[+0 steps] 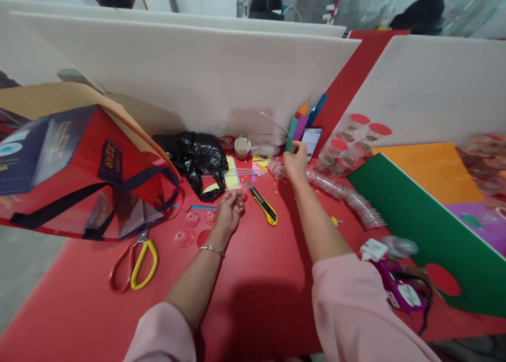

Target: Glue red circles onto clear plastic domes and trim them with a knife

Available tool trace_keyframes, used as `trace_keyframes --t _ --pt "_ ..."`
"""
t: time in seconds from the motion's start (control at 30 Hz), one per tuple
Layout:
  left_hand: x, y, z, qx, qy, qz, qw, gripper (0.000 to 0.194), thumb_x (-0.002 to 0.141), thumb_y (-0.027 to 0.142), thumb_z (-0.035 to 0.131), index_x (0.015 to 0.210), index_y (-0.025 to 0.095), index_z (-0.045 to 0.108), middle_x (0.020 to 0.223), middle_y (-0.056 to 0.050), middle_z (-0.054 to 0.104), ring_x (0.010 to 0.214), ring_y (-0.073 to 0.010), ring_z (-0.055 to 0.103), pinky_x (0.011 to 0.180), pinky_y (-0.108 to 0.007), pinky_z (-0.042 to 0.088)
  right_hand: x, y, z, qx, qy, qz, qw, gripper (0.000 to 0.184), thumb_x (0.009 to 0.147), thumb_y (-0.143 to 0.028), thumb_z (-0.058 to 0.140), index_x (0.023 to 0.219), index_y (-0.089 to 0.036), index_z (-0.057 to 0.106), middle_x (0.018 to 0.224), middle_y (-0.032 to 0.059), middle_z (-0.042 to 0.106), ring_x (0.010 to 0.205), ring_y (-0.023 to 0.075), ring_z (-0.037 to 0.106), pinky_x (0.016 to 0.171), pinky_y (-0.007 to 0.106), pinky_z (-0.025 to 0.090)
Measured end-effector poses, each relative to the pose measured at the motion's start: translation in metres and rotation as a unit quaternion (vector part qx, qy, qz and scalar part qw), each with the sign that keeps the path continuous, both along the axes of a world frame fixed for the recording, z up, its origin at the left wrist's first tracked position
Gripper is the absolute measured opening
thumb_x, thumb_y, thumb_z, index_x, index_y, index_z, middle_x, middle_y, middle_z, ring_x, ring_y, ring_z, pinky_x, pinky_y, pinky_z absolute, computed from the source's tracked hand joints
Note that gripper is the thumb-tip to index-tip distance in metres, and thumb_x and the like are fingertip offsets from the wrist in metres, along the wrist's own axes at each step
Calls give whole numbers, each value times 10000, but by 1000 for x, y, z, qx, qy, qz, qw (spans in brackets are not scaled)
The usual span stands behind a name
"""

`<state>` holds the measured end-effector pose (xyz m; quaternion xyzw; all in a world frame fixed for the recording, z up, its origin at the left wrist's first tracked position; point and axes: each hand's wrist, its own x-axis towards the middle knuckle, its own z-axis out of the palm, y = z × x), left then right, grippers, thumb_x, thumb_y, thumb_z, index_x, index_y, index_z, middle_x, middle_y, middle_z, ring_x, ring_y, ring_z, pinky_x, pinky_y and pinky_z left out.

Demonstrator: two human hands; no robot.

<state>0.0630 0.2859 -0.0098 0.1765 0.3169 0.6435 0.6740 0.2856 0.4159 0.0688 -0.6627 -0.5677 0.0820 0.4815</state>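
Observation:
My left hand (230,210) is closed in a pinch on a small clear plastic piece (241,190), partly hidden by the fingers. At the back of the table my right hand (295,160) has its fingertips closed on a green strip (290,140), which stands among coloured strips (301,125). A phone (312,142) leans just beside that hand. Between the hands lies a yellow and black utility knife (263,204). Several clear round plastic pieces (184,238) rest left of my left hand. Stacked clear plastic cups (361,206) run to the right behind my right forearm.
A red gift bag (134,172) and scissors (134,262) are at left, with a black plastic bag (197,159) behind. White boards (221,77) wall the back. On the right are a green board (427,235), a purple device (403,288) and clear cups with red discs (359,118).

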Motion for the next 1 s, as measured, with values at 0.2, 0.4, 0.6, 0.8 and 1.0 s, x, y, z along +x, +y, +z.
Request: trace_keyframes --t 0.2,0.4,0.6,0.8,1.0 --pt "0 1 -1 -2 -12 11 1000 338 827 434 831 883 128 696 800 -35 698 552 -62 545 470 -174 409 -35 -131 -30 -78 -157 134 975 484 970 -351 564 1434 -215 579 1350 133 696 1198 307 638 1008 455 508" --pt "0 -1 1 4 -14 11 1000 323 835 417 841 888 131 699 785 -25 698 529 -51 532 461 -166 399 -42 -174 -69 -141 -281 97 944 586 994 -520 588 1453 -155 580 1282 183 698 1142 347 600 950 473 487" --pt "0 1 -1 9 -16 14 1000 288 868 406 811 884 147 688 741 -20 680 547 -75 566 484 -186 438 -35 -177 -76 -98 -214 43 971 538 1040 -415 466 1477 -112 546 1147 195 619 1005 307 600 846 442 522" --pt "2 -1 -3 31 -2 -7 999 294 852 405 829 898 151 688 801 -34 705 624 -86 607 571 -197 494 -26 -200 -76 2 -32 46 998 437 1000 -522 547 1279 -192 616 1205 139 650 1123 287 638 968 453 535" --pt "3 -4 -1 26 6 -18 999 345 783 414 886 886 154 683 830 -18 710 557 -57 548 497 -177 426 -48 -203 -79 -71 25 78 994 510 975 -582 593 1345 -230 589 1236 115 740 1077 281 725 903 415 569"
